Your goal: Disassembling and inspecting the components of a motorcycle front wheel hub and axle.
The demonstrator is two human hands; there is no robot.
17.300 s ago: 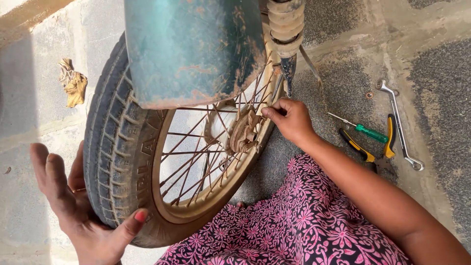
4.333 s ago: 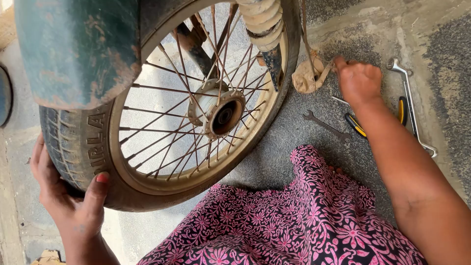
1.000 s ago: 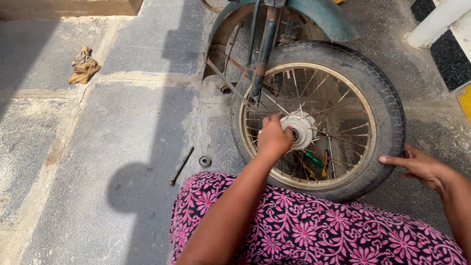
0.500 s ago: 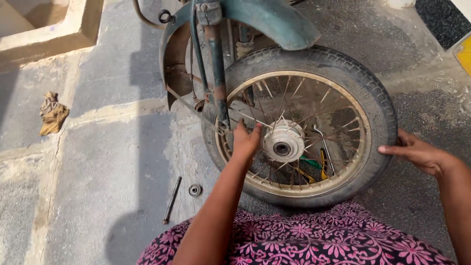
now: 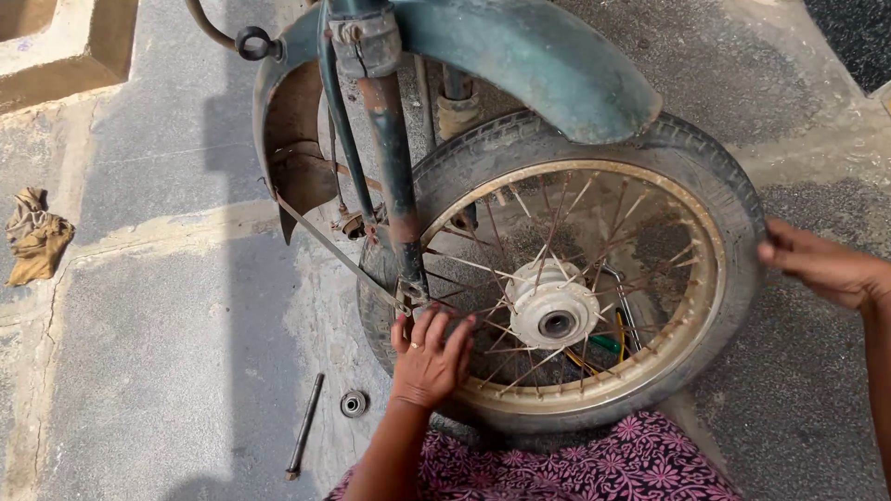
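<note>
A spoked motorcycle front wheel (image 5: pixel 691 186) with a worn tyre stands upright under a teal mudguard (image 5: pixel 520 56). Its pale hub (image 5: pixel 554 315) sits loose of the rusty fork leg (image 5: pixel 394 186). My left hand (image 5: pixel 432 357) lies open over the spokes at the lower left, fingertips touching the fork leg's bottom end. My right hand (image 5: pixel 821 269) grips the tyre's outer right side, fingers curled over the tread. My pink flowered clothing (image 5: pixel 631 464) shows just below the wheel.
A long axle rod (image 5: pixel 304 425) and a small round spacer (image 5: pixel 353 404) lie on the concrete left of my arm. A green-handled screwdriver (image 5: pixel 603 343) lies behind the spokes. A crumpled rag (image 5: pixel 35 237) is at far left, a concrete kerb (image 5: pixel 83 46) top left.
The view has closed in on the wheel. My left hand slid from the hub down and left to the fork leg's end. My right hand stays on the tyre.
</note>
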